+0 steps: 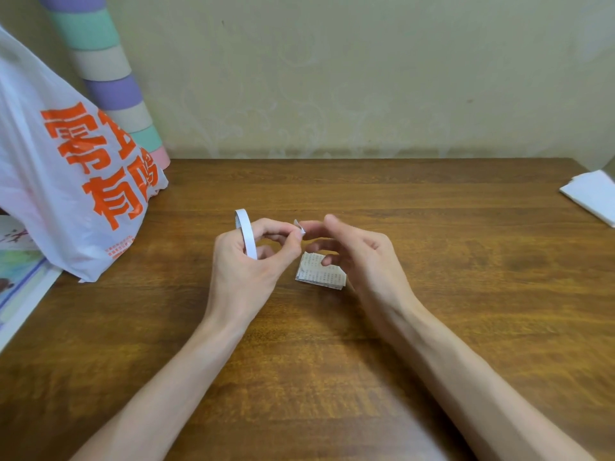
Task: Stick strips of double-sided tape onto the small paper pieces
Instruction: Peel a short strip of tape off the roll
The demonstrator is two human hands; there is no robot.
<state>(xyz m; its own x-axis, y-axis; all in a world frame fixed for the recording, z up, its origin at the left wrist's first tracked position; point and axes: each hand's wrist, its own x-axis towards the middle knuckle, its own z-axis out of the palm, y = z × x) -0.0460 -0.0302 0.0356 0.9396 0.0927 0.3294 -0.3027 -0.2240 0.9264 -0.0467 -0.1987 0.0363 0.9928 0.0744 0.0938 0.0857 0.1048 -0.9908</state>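
Two bare forearms reach in from the bottom of the frame over a brown wooden table [432, 201], and the hands meet at its centre.

The left hand [244, 264] is curled closed around one thin white roll of double-sided tape [247, 236], a narrow ring standing upright, looped through the fingers. The thumb and forefinger of this hand pinch a short white tape end [299, 226], which curls up just above the fingertips.

The right hand [359, 251] is half open, fingers loosely bent, its fingertips right beside the tape end. Whether it touches the tape cannot be told, as the hand is blurred.

Below and between the two hands, flat on the table, lies one small stack of paper pieces [321, 271], printed with fine text. The right fingers hide its upper right part. The number of pieces in the stack cannot be counted.

At the left edge of the frame stands one white plastic bag [63, 181] with large orange characters. Its contents are hidden. Behind it, at upper left, one striped tube [109, 74] in purple, green, beige and pink bands leans against the pale wall. At lower left, colourful printed sheets [20, 277] lie partly under the bag. At the right edge of the frame sits a small pile of white paper [592, 194].
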